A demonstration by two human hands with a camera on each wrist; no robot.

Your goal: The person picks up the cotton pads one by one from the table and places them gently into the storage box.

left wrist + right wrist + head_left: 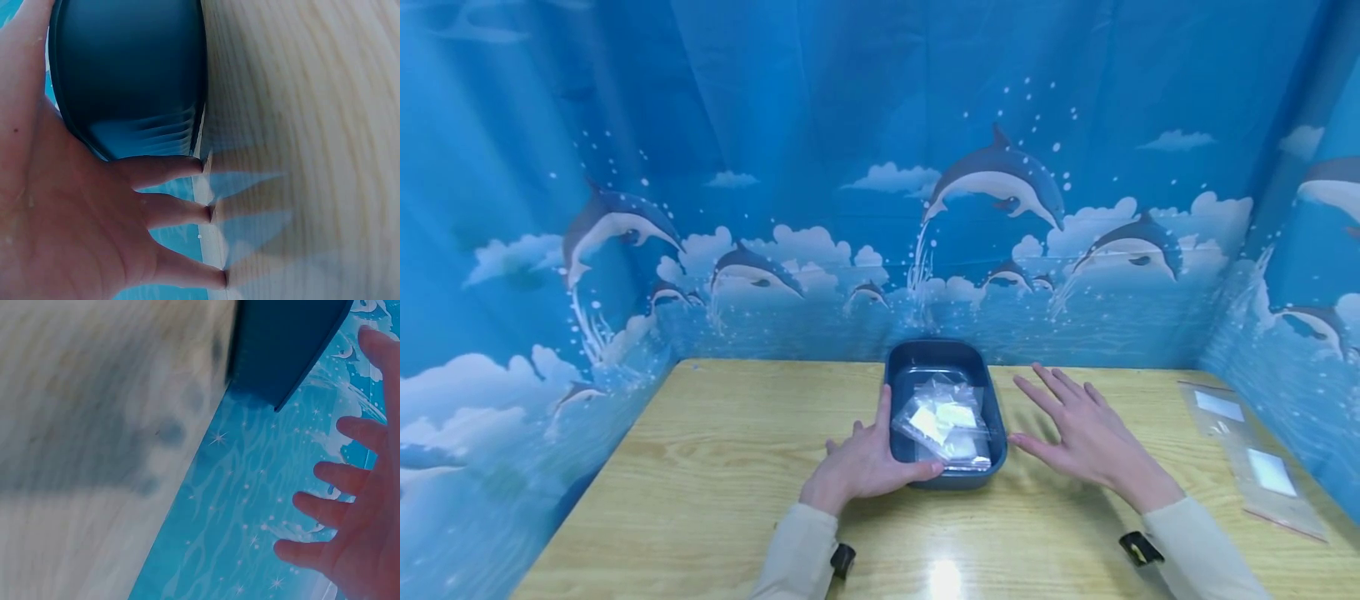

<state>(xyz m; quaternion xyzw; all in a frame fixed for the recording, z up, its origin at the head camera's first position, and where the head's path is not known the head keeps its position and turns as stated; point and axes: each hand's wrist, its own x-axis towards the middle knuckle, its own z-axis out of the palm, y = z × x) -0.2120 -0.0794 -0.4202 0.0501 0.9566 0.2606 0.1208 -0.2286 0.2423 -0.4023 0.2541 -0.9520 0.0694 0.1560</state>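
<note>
A dark blue bin (992, 400) stands on the table, with several clear zip bags (951, 425) that have white patches piled inside it. My left hand (865, 462) is at the bin's left side in the head view. Its thumb lies over the near left rim and its other fingers extend along the outer wall. In the left wrist view, those fingers look straight and spread beside the bin (131, 81). My right hand (1082, 433) hovers right of the bin, fingers spread and holding nothing. The right wrist view shows this hand (369, 531) apart from the bin's wall (281, 350).
Two clear bags with white labels, the farther bag (1217, 406) and the nearer bag (1273, 475), lie at the table's right edge. A blue dolphin-print curtain (850, 167) hangs behind and on both sides of the wooden table (722, 467).
</note>
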